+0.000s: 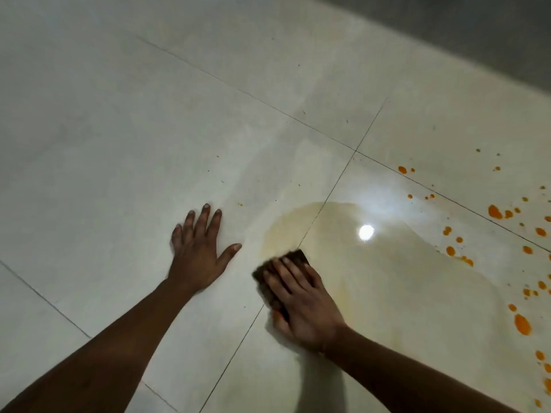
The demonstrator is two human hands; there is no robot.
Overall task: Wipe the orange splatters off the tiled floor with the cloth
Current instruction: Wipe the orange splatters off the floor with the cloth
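Right hand (301,305) presses dark cloth (296,256) flat on the tiled floor (119,129), grip apart, clamping nothing. Left hand (198,254) splayed, bracing. Orange splatters (495,212) lie well right: sweep toward them with firm, overlapping strokes, lifting the yellowish film (372,278).

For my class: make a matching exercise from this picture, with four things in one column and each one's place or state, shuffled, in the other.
1 left hand
2 right hand
3 cloth
4 orange splatters

A scattered toward the right edge
B spread flat on the floor
C dark brown, under a hand
D pressing on the cloth

Pairs: 1-B, 2-D, 3-C, 4-A
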